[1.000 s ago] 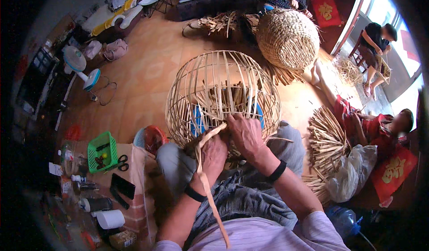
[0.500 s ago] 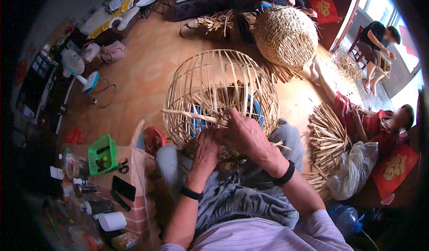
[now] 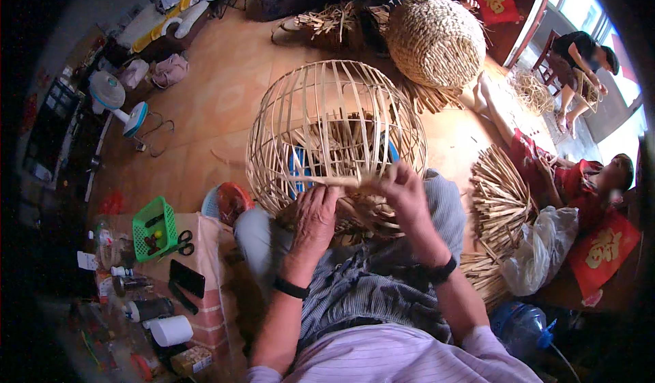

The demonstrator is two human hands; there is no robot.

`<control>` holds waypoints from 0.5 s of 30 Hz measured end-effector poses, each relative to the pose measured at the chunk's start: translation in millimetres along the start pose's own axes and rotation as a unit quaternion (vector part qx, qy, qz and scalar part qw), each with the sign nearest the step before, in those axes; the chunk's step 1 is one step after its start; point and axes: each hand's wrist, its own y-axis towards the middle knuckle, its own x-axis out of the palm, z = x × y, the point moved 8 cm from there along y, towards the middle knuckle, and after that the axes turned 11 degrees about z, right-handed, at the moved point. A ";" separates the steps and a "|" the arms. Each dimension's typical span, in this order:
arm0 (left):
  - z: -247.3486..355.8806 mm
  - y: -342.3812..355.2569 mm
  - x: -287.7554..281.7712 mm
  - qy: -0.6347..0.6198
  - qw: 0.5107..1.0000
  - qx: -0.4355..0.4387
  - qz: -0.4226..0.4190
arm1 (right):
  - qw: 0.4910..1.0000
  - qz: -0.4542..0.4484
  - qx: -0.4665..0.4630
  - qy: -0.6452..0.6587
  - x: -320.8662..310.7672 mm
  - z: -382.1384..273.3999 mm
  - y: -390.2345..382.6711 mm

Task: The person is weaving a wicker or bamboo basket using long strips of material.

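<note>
Between my knees rests a round basket frame of thin bamboo strips (image 3: pixel 260 134), its ribs wide apart. A pale twisted straw strand (image 3: pixel 350 181) lies across its near side. My left hand (image 3: pixel 314 223) is closed at the near rim, fingers bent over the strand. My right hand (image 3: pixel 407 197) is to the right of it, fingers drawn together on the strand's right part, somewhat smeared by motion. Through the ribs show dried straw stalks (image 3: pixel 351 132) and something blue (image 3: pixel 298 168). The near rim is partly hidden behind my hands.
At left, a cloth-covered table holds a green basket (image 3: pixel 154 227), scissors (image 3: pixel 184 243), a phone (image 3: pixel 187 278) and a white cup (image 3: pixel 171 330). Straw bundles (image 3: pixel 503 209) and a plastic bag (image 3: pixel 541 250) lie right. Ahead stands a large woven basket (image 3: pixel 437 45); several people sit around.
My right hand has moved right, away from my left hand, drawing along the strand. My left hand is straighter at the rim. The whole view has shifted slightly.
</note>
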 end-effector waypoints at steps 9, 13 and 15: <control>-2.5 -1.0 -7.9 -0.030 0.998 -0.022 0.046 | 0.997 0.035 0.072 -0.004 -7.7 -32.2 21.9; -7.4 -0.4 -7.1 -0.048 0.998 -0.015 0.039 | 0.978 -0.054 0.176 -0.097 -28.3 24.2 -63.0; -8.8 1.1 -0.7 -0.038 0.999 -0.021 0.028 | 0.985 -0.087 0.118 -0.094 -6.2 30.7 -79.6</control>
